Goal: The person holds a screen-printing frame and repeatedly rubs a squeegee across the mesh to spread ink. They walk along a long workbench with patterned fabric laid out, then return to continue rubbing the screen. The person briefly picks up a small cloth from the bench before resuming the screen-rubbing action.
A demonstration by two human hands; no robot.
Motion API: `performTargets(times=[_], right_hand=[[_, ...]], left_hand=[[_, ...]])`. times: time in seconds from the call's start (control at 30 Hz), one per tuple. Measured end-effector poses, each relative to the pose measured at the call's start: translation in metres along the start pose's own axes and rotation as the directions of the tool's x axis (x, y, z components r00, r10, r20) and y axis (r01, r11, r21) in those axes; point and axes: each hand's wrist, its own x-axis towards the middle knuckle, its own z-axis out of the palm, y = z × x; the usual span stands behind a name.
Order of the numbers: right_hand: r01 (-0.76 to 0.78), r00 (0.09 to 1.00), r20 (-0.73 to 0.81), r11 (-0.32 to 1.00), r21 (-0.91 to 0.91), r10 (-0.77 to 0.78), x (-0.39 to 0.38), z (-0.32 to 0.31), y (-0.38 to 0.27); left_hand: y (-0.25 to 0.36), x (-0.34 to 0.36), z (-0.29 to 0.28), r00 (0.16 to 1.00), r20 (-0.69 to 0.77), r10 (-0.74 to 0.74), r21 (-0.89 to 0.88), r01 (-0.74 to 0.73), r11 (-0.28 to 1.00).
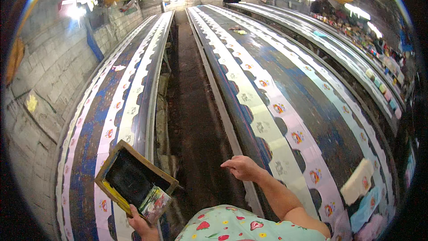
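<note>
My left hand (pixel 140 224) grips a screen-printing frame (pixel 133 176) by its lower edge. The frame has wooden sides and dark mesh, with yellow along its left side. A paint-smeared flat piece (pixel 155 201), streaked white, green and red, lies at its lower corner by my fingers; its exact kind is unclear. This frame is tilted above the near end of the left table's right edge. Over the aisle, beside the middle table's edge, is my right hand (pixel 243 168). Its fingers are curled, the index finger points left, and nothing shows in it.
Long printing tables flank a narrow dark aisle (pixel 187 85). Strips of pale cut fabric (pixel 278 107) with small printed motifs line the middle table (pixel 312 93) and the left table (pixel 89 151). Loose fabric pieces (pixel 357 180) lie at near right. A block wall (pixel 40 80) stands left.
</note>
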Motion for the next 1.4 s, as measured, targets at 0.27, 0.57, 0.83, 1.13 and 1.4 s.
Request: performTargets(times=[0.27, 0.57, 0.83, 1.13, 1.4], right_hand=[[0.001, 0.978, 0.208, 0.991, -0.136, 0.027, 0.172, -0.022, 0.081], [-0.297, 0.911, 0.301, 0.955, 0.004, 0.282, 0.311, -0.021, 0.213], [0.124, 0.965, 0.233, 0.992, 0.006, -0.122, 0.568, 0.005, 0.331], [0.557, 0.73, 0.332, 0.801, 0.22, -0.598, 0.814, 0.106, 0.317], [0.641, 0.661, 0.32, 0.733, 0.229, -0.679, 0.908, 0.167, 0.27]], left_hand=[[-0.027, 0.136, 0.144, 0.987, -0.142, -0.074, -0.083, 0.063, 0.995], [-0.04, 0.247, 0.281, 0.996, -0.092, 0.006, -0.13, -0.018, 0.991], [-0.047, 0.316, 0.384, 0.919, -0.357, 0.169, -0.117, -0.223, 0.968], [-0.03, 0.344, 0.455, 0.601, -0.784, 0.153, 0.05, -0.185, 0.981], [-0.061, 0.411, 0.454, 0.506, -0.857, 0.096, -0.083, -0.319, 0.944]])
